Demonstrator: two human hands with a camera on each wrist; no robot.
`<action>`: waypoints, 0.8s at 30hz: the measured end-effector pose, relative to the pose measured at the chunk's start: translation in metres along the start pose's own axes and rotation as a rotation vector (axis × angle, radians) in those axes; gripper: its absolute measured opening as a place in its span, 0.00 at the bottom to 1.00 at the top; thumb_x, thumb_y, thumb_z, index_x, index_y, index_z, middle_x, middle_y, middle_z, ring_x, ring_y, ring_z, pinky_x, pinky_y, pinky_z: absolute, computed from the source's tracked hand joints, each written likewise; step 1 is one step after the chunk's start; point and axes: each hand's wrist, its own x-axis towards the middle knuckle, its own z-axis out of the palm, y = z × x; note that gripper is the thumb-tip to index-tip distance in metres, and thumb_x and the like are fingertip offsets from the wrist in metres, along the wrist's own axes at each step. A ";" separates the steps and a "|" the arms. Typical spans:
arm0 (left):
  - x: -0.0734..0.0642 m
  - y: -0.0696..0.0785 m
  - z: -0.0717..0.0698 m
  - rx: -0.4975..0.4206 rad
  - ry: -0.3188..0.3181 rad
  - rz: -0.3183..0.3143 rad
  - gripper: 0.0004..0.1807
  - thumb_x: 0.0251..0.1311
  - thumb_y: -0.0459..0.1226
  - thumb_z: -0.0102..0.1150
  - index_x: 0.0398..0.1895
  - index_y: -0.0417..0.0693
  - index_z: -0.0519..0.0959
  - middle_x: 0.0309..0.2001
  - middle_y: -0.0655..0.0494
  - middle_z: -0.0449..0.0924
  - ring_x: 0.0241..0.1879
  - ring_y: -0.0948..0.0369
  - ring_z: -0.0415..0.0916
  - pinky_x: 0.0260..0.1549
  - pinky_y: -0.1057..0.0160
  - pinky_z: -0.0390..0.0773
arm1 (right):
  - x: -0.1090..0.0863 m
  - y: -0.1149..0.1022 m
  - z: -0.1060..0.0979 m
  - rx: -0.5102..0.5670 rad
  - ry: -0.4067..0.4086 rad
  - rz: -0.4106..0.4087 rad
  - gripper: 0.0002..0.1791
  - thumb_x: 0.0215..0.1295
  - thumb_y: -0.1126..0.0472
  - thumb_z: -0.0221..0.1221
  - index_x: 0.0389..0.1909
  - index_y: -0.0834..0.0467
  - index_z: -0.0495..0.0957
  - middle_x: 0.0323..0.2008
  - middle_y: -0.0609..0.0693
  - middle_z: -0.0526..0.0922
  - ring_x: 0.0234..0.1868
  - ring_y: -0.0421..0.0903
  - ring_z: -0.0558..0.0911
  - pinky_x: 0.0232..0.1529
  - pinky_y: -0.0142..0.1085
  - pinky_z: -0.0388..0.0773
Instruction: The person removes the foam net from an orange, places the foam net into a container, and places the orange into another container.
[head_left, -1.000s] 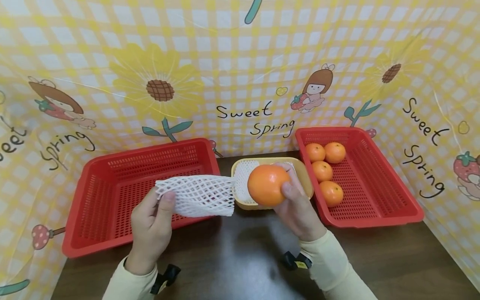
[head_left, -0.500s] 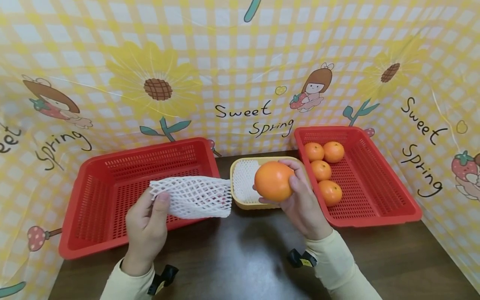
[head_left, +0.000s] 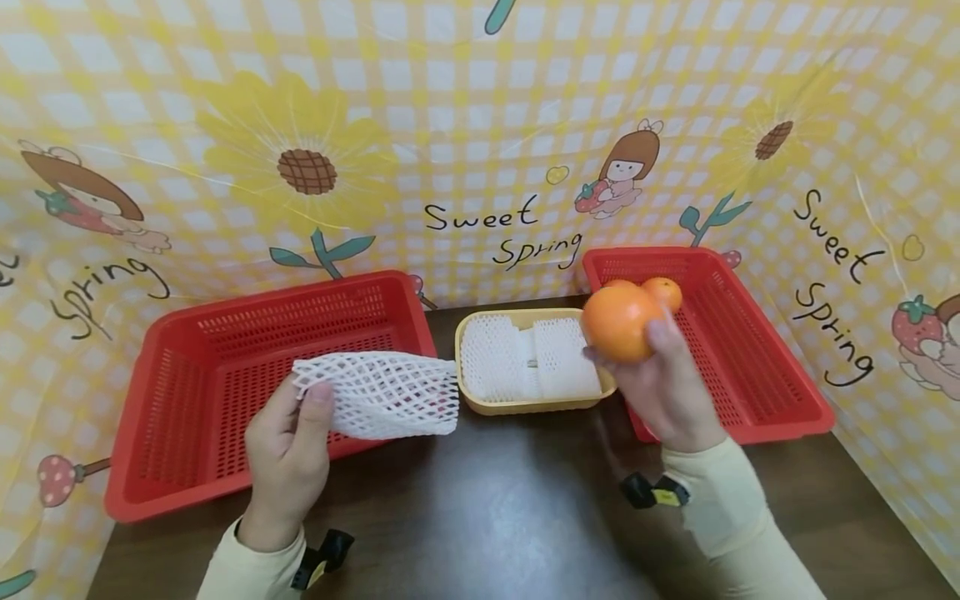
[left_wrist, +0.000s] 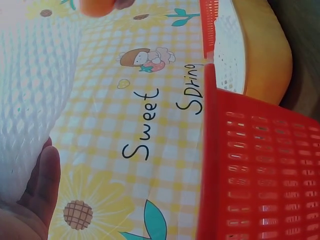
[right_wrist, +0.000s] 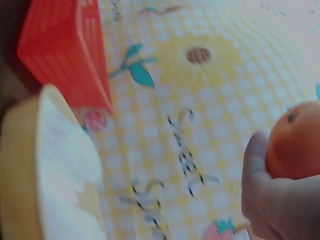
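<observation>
My left hand (head_left: 288, 462) pinches one end of a white foam net sleeve (head_left: 386, 396) between thumb and fingers. The sleeve stretches rightward, flattened, above the left red basket (head_left: 168, 408). In my right hand (head_left: 675, 404) is an orange (head_left: 618, 323), gripped by thumb and fingers and held up at the left side of the right red basket (head_left: 783, 383). A second orange (head_left: 666, 293) shows behind it inside that basket; the held fruit and hand hide the rest there. The right wrist view shows the held orange (right_wrist: 297, 142) with its stem spot upward.
Between the red baskets stands a yellow basket (head_left: 540, 408) with stacks of white foam net sleeves (head_left: 491, 358) in it. All rest on a dark wooden table (head_left: 480, 508). A checked yellow cloth (head_left: 465, 125) rises behind and at both sides.
My right hand has carried the orange rightward, away from the net sleeve and over to the right red basket, uncovering the yellow basket. My left hand still holds the sleeve, nearly unmoved.
</observation>
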 end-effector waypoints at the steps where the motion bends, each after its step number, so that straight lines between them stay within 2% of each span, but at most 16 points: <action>1: 0.000 0.000 0.000 0.001 -0.001 -0.003 0.11 0.67 0.21 0.49 0.47 0.25 0.79 0.42 0.56 0.85 0.36 0.67 0.81 0.35 0.74 0.79 | 0.001 -0.007 -0.007 0.000 0.027 -0.002 0.22 0.73 0.50 0.56 0.63 0.50 0.67 0.55 0.52 0.76 0.52 0.51 0.76 0.52 0.43 0.75; 4: 0.001 -0.002 0.001 -0.003 -0.008 -0.013 0.11 0.67 0.21 0.49 0.47 0.25 0.79 0.42 0.57 0.84 0.36 0.68 0.81 0.36 0.74 0.79 | 0.005 -0.026 -0.030 0.043 0.112 -0.007 0.23 0.71 0.46 0.58 0.60 0.53 0.72 0.53 0.51 0.79 0.50 0.50 0.77 0.54 0.43 0.71; 7: 0.000 -0.004 0.002 -0.004 -0.015 -0.020 0.11 0.67 0.21 0.49 0.47 0.25 0.79 0.42 0.57 0.84 0.36 0.68 0.81 0.36 0.74 0.78 | 0.010 -0.044 -0.055 0.141 0.150 0.003 0.25 0.70 0.45 0.60 0.61 0.55 0.73 0.50 0.53 0.82 0.49 0.53 0.80 0.60 0.45 0.71; 9: 0.000 -0.005 0.003 -0.006 -0.018 -0.026 0.11 0.67 0.21 0.49 0.47 0.25 0.79 0.42 0.57 0.84 0.35 0.68 0.81 0.36 0.75 0.78 | 0.015 -0.053 -0.070 0.178 0.165 0.004 0.24 0.71 0.50 0.60 0.62 0.56 0.72 0.51 0.55 0.81 0.49 0.56 0.81 0.59 0.48 0.73; 12: -0.001 -0.006 0.003 -0.010 -0.020 -0.032 0.11 0.67 0.20 0.49 0.47 0.25 0.79 0.41 0.57 0.84 0.35 0.68 0.80 0.35 0.75 0.78 | 0.024 -0.067 -0.089 0.089 0.223 0.016 0.19 0.72 0.57 0.59 0.60 0.53 0.69 0.52 0.54 0.77 0.47 0.53 0.79 0.48 0.45 0.77; 14: -0.001 -0.008 0.004 -0.013 -0.022 -0.034 0.11 0.66 0.20 0.48 0.47 0.24 0.79 0.41 0.57 0.84 0.35 0.68 0.81 0.35 0.75 0.78 | 0.031 -0.076 -0.100 -0.096 0.305 0.040 0.17 0.72 0.58 0.60 0.57 0.52 0.67 0.50 0.52 0.75 0.44 0.48 0.76 0.39 0.40 0.76; 15: -0.001 -0.008 0.004 -0.011 -0.025 -0.032 0.11 0.66 0.20 0.48 0.47 0.24 0.79 0.41 0.57 0.84 0.35 0.68 0.81 0.35 0.75 0.78 | 0.034 -0.080 -0.106 -0.226 0.343 0.066 0.17 0.72 0.57 0.61 0.56 0.51 0.67 0.49 0.50 0.75 0.42 0.45 0.75 0.37 0.37 0.75; 18: -0.003 -0.010 0.005 -0.015 -0.032 -0.029 0.11 0.66 0.19 0.48 0.47 0.24 0.79 0.40 0.57 0.85 0.35 0.69 0.81 0.35 0.75 0.78 | 0.044 -0.089 -0.126 -0.741 0.413 0.192 0.21 0.73 0.49 0.59 0.59 0.54 0.68 0.46 0.50 0.74 0.37 0.43 0.75 0.33 0.33 0.75; 20: -0.003 -0.011 0.005 -0.020 -0.041 -0.028 0.11 0.65 0.19 0.49 0.47 0.24 0.79 0.40 0.56 0.85 0.35 0.68 0.81 0.35 0.75 0.78 | 0.052 -0.090 -0.142 -1.108 0.381 0.302 0.31 0.72 0.40 0.57 0.66 0.57 0.67 0.49 0.55 0.74 0.40 0.47 0.76 0.37 0.37 0.76; 22: -0.004 -0.011 0.005 -0.006 -0.050 -0.032 0.11 0.66 0.20 0.49 0.47 0.25 0.79 0.41 0.57 0.85 0.35 0.68 0.81 0.35 0.74 0.79 | 0.062 -0.086 -0.158 -1.433 0.297 0.391 0.42 0.69 0.33 0.55 0.71 0.60 0.63 0.55 0.62 0.73 0.46 0.55 0.76 0.44 0.47 0.76; 24: -0.005 -0.010 0.005 0.019 -0.062 -0.042 0.11 0.67 0.21 0.50 0.48 0.26 0.79 0.41 0.59 0.85 0.34 0.69 0.81 0.35 0.74 0.79 | 0.069 -0.079 -0.174 -1.651 0.184 0.470 0.49 0.66 0.30 0.56 0.73 0.63 0.60 0.60 0.70 0.70 0.52 0.65 0.74 0.51 0.57 0.72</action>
